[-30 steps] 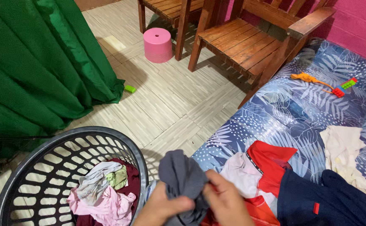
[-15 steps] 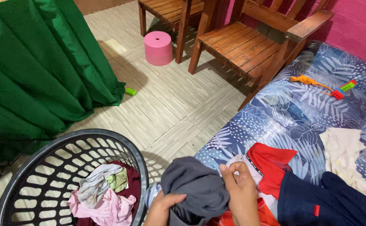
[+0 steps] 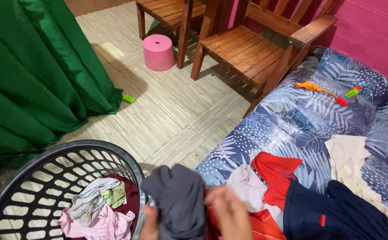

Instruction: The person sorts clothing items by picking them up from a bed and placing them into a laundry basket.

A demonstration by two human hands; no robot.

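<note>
You hold the grey garment (image 3: 176, 198) bunched between both hands at the near edge of the scene, just right of the laundry basket (image 3: 34, 171) and over the near corner of the blue leaf-print mattress (image 3: 300, 115). Your left hand (image 3: 149, 226) grips it from below at the near left, mostly hidden by the cloth, while your right hand (image 3: 229, 213) closes on its right side, fingers curled into the fabric; both hands are closed on the cloth. The garment stands up as a rounded bundle, its long axis running near to far, the domed top pointing away from you (its shape as a garment cannot be told). The dark round basket, with slotted walls, holds a pink piece (image 3: 98, 224), a pale grey-white piece (image 3: 87, 200), a light green one (image 3: 114, 195) and a maroon one (image 3: 129, 195). On the mattress just right of your hands lie a red garment (image 3: 276, 171), a white one (image 3: 245, 186), a navy one (image 3: 331, 213) and a cream cloth (image 3: 349, 155).
</note>
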